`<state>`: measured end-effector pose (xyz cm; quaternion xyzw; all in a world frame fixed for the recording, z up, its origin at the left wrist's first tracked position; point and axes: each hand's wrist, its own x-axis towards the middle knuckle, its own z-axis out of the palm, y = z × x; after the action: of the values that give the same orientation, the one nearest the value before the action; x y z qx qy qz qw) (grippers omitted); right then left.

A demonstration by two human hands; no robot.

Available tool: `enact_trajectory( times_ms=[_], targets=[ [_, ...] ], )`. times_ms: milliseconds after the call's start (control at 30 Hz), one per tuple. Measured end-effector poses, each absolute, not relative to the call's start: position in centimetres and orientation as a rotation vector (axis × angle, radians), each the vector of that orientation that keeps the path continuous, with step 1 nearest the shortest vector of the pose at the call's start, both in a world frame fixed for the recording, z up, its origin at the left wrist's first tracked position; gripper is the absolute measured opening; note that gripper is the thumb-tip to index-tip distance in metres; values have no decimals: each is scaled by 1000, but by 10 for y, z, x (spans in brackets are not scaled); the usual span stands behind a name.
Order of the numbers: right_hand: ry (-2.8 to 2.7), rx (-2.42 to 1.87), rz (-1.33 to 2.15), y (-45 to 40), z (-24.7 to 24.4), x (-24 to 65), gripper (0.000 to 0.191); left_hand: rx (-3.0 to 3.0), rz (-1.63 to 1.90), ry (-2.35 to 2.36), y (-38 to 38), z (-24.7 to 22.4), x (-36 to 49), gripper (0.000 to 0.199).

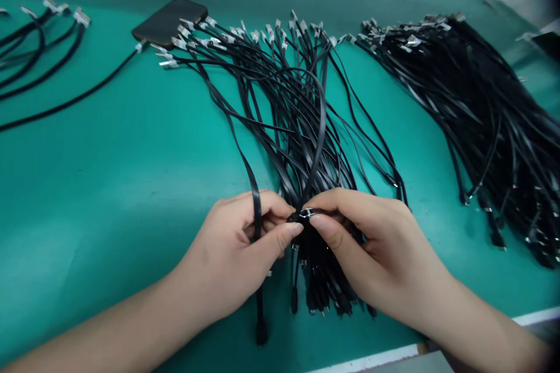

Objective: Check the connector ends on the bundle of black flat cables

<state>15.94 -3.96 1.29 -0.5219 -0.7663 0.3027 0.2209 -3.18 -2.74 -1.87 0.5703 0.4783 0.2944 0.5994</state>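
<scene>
Both hands meet over the near end of a bundle of flat black cables (284, 122) spread on the green table. My left hand (240, 250) is closed, thumb and fingers pinching a black cable end. My right hand (371, 245) is closed too, pinching a small black piece with a shiny metal part (308, 213) against that end; its exact kind is hard to make out. One flat cable hangs across the left fingers, its black plug (261, 332) below. Many dark connectors lie under the hands, while the far cable ends carry silvery tips.
A larger heap of black cables (485, 99) lies at the right. A dark flat phone-like device (170, 20) rests at the back left, beside a cable's silvery tip. More black cables (39, 58) curve at the far left. The table's pale front edge (371, 358) runs along the bottom right.
</scene>
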Motion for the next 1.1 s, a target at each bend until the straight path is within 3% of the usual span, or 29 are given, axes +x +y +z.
enact_trajectory(
  times_ms=[1100],
  targets=[
    [-1970,-1527,881,-40,12,159,18,1151,641,1096,-29,-19,-32,11]
  ],
)
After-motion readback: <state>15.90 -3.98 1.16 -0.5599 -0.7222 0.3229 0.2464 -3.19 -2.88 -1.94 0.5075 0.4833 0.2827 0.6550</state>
